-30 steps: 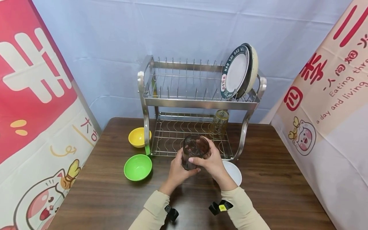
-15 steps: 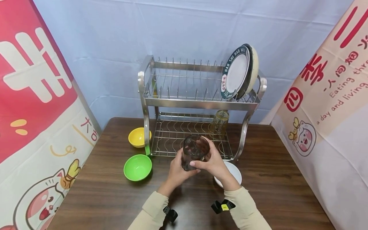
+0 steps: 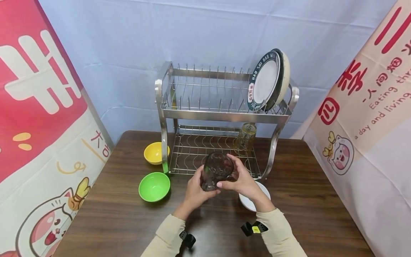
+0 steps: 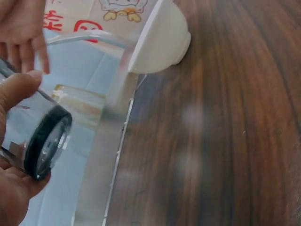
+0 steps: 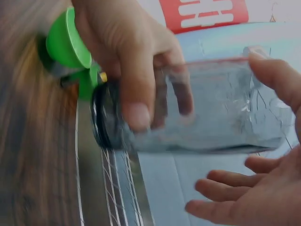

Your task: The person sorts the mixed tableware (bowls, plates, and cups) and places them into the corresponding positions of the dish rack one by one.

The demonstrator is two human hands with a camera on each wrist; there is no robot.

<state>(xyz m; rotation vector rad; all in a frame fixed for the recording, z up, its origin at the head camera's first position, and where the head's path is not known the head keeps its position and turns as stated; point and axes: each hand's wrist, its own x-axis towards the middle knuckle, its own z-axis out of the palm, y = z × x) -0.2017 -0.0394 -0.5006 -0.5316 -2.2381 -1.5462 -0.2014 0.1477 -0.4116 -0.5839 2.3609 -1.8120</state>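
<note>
A grey-tinted drinking glass (image 3: 217,167) is held up over the table in front of the rack. My left hand (image 3: 196,191) grips its lower part, thumb on one side and fingers on the other, near the thick dark base (image 4: 47,141). On the glass's right side is my right hand (image 3: 243,181). In the right wrist view, its thumb (image 5: 275,77) comes right at the glass's edge while the other fingers (image 5: 225,188) spread loosely apart from it. A white bowl (image 3: 248,202) sits partly hidden under my right forearm.
A two-tier metal dish rack (image 3: 224,115) stands behind. Plates (image 3: 264,82) lean on its upper right; an amber glass (image 3: 246,137) stands on the lower tier. Left of it are a yellow bowl (image 3: 153,153) and a green bowl (image 3: 154,187) on the wooden table (image 3: 308,214).
My right hand has loosened and drawn a little to the right, its forearm swinging outward. The left forearm has shifted slightly left, and the glass remains in the left hand.
</note>
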